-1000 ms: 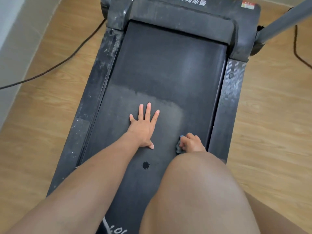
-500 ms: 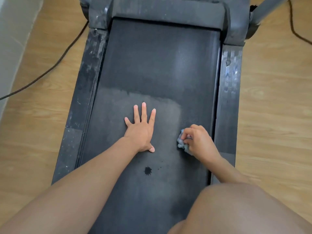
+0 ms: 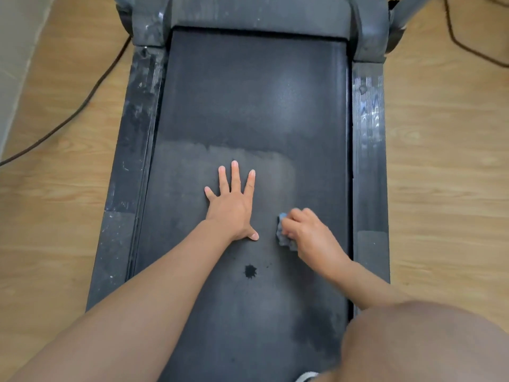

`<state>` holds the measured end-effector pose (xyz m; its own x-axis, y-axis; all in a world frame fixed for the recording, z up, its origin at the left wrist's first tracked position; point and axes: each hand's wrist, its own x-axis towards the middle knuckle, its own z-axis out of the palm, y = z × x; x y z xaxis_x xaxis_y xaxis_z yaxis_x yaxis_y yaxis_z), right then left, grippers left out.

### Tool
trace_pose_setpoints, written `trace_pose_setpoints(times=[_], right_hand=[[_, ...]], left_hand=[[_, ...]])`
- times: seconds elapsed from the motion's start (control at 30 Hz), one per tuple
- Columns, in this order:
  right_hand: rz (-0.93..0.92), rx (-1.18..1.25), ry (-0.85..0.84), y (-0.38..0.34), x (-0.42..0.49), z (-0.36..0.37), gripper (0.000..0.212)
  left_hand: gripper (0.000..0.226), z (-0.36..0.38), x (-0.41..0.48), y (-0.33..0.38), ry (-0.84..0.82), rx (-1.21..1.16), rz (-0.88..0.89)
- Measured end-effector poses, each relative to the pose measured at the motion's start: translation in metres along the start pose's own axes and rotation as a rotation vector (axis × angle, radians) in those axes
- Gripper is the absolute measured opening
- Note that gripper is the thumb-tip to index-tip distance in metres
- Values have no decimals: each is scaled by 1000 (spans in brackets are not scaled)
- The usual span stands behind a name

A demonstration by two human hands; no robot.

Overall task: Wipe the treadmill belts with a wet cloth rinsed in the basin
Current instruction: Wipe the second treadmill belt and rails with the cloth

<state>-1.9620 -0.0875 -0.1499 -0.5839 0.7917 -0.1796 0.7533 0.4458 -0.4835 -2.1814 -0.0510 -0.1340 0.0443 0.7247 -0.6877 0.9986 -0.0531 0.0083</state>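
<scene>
Head view: the left hand (image 3: 232,205) lies flat on the treadmill belt (image 3: 248,92), fingers straight and spread, holding nothing. Just beside it, the right hand (image 3: 308,232) curls its fingers round a bunched blue-grey cloth (image 3: 283,234) pressed to the belt, near the right side rail (image 3: 369,161). A small dark splat (image 3: 250,271) (wet or stain, I cannot tell) marks the belt nearer the person. A black cable (image 3: 95,85) trails over the wooden floor (image 3: 446,188) at left.

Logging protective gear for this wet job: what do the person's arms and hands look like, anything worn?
Nothing worn: the left hand and right hand show no gloves, rings, watch or bracelet, and no sleeve enters the view.
</scene>
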Motion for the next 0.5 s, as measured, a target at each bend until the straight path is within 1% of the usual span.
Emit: trace_pose_setpoints(times=[0.07, 0.1, 0.17, 0.27, 0.33, 0.43, 0.5], right_hand=[[-74, -35, -76, 5, -24, 8, 45], [-80, -49, -71, 11, -16, 4, 46], [-53, -61, -10, 22, 22, -9, 43], [13, -63, 127, 34, 101, -37, 34], [80, -78, 152, 40, 140, -57, 26], [141, -99, 177, 39, 158, -64, 23], [167, -70, 213, 24, 135, -50, 23]], left_hand=[[156, 2, -3, -1, 12, -14, 4], [155, 2, -4, -1, 22, -10, 3], [156, 1, -3, 1, 29, -8, 1], [157, 1, -4, 1, 40, 1, 4], [157, 1, -5, -1, 41, -8, 16], [151, -1, -9, -3, 59, -31, 32], [145, 2, -16, -7, 103, -75, 28]])
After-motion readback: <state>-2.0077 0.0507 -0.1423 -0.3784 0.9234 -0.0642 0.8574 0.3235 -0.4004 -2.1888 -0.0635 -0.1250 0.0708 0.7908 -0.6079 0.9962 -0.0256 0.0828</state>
